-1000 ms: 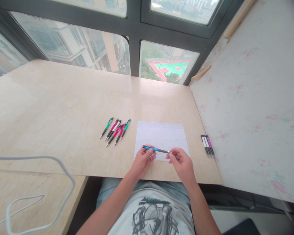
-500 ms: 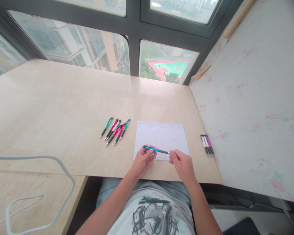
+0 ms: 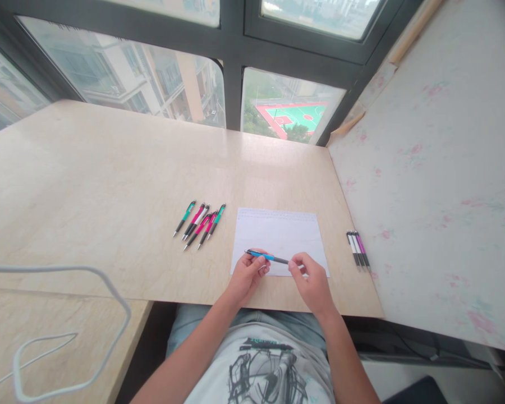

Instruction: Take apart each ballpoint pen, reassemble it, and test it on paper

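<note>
A blue pen (image 3: 266,256) with a dark grip lies almost level across my two hands, above the near part of a white sheet of paper (image 3: 280,233). My left hand (image 3: 249,275) is closed around its blue barrel, near the clip end. At the other end, the thumb and fingers of my right hand (image 3: 309,278) pinch the tip, which they hide. Small lines of writing run along the sheet's far edge.
Left of the paper lies a loose group of green, pink and white pens (image 3: 201,224). Three more pens (image 3: 357,249), white and purple, sit side by side by the right wall (image 3: 437,213). A pale cable (image 3: 88,269) loops at the left front. Windows border the table's far edge.
My right hand's fingers have shifted slightly left and up, now covering the pen's tip. The left hand and the blue pen stay nearly in place; the view has moved a little.
</note>
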Available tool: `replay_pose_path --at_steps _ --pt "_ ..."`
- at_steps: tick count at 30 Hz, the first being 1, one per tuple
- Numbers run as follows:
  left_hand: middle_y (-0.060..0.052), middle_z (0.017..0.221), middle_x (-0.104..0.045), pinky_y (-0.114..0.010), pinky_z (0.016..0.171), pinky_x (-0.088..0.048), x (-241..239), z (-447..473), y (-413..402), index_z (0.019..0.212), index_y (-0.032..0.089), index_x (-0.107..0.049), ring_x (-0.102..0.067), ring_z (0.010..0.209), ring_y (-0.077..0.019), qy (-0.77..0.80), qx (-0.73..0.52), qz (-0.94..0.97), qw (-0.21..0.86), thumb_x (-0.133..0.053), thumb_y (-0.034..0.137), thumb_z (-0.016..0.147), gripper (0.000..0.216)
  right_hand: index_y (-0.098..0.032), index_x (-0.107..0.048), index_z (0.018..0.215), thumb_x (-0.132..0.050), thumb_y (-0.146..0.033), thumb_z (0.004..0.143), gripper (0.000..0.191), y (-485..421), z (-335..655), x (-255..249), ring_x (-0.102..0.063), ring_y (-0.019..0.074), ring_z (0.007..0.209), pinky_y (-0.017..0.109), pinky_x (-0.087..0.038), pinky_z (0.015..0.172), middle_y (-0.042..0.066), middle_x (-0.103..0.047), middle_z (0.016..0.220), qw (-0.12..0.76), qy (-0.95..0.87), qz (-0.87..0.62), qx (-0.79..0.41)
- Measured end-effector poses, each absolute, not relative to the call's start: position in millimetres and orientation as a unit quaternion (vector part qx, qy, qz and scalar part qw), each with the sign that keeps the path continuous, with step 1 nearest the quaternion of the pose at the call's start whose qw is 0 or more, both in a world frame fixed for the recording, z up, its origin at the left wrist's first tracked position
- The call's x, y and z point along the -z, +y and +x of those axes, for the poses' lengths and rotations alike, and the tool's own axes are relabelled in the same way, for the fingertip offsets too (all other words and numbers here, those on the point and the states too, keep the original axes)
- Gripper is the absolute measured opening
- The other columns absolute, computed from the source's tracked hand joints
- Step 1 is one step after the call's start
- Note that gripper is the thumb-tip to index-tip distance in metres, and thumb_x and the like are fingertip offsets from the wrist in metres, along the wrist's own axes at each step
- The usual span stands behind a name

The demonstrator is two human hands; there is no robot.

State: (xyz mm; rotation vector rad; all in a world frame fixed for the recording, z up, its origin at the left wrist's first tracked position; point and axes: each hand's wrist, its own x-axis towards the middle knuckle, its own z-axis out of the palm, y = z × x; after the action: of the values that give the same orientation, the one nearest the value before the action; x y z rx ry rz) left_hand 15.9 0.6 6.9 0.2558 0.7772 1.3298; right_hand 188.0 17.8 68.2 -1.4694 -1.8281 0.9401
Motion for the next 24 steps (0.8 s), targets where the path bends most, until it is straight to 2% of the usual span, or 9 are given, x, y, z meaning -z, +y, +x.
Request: replay_pose_path --at_steps 7,11,15,18,21,24 --pt "-0.003 0.080 -0.067 -0.024 0.067 -0.046 -2 17 0 0.088 0.016 -0.067 -0.059 0.073 -0.0110 0.349 -0.603 0.120 0.707 -0.082 0.025 0.071 0.024 -0.021 -0.050 0.064 -0.042 -0.042 0.096 0.040 19 188 -70 -0.047 0.0132 0.056 0.026 -0.037 0.058 -0.003 -0.050 0.058 0.279 -0.713 -0.564 -0.309" --pt "-0.003 0.084 -0.068 -0.024 0.068 -0.046 -2 16 0 0.089 0.016 -0.067 -0.060 0.075 -0.0114 0.349 -0.603 0.121 0.707 -0.082 0.026 0.072 0.025 -0.021 -0.052 0.064 -0.041 -0.044 0.096 0.041 19 189 -69 -0.050 0.0135 0.057 0.025 -0.037 0.058 -0.002 -0.052 0.058 0.273 -0.711 -0.564 -0.319" --pt "-0.007 0.095 -0.070 -0.024 0.070 -0.047 -6 16 0 0.094 0.016 -0.068 -0.061 0.082 -0.0132 0.351 -0.599 0.130 0.708 -0.078 0.028 0.076 0.023 -0.021 -0.059 0.066 -0.043 -0.043 0.095 0.040 19 192 -63 -0.054 0.0150 0.059 0.026 -0.040 0.060 -0.001 -0.059 0.060 0.216 -0.735 -0.536 -0.355" --pt "-0.006 0.088 -0.069 -0.024 0.072 -0.046 -8 17 0 0.091 0.016 -0.068 -0.061 0.080 -0.0137 0.359 -0.599 0.144 0.702 -0.078 0.031 0.075 0.024 -0.021 -0.066 0.073 -0.046 -0.043 0.094 0.037 19 191 -60 -0.059 0.0173 0.065 0.028 -0.043 0.061 0.003 -0.067 0.070 0.215 -0.737 -0.528 -0.362" --pt "-0.003 0.075 -0.066 -0.024 0.070 -0.044 -10 20 0 0.087 0.015 -0.070 -0.059 0.072 -0.0134 0.391 -0.599 0.188 0.673 -0.079 0.034 0.073 0.025 -0.021 -0.069 0.089 -0.046 -0.044 0.094 0.033 20 182 -62 -0.063 0.0189 0.076 0.028 -0.047 0.065 0.006 -0.071 0.085 0.278 -0.700 -0.549 -0.363" --pt "-0.003 0.076 -0.067 -0.025 0.069 -0.044 -17 21 -2 0.085 0.016 -0.071 -0.058 0.071 -0.0148 0.440 -0.579 0.278 0.627 -0.078 0.035 0.074 0.023 -0.020 -0.068 0.101 -0.053 -0.044 0.091 0.030 22 167 -64 -0.063 0.0190 0.076 0.028 -0.048 0.063 0.007 -0.071 0.092 0.325 -0.669 -0.551 -0.379"
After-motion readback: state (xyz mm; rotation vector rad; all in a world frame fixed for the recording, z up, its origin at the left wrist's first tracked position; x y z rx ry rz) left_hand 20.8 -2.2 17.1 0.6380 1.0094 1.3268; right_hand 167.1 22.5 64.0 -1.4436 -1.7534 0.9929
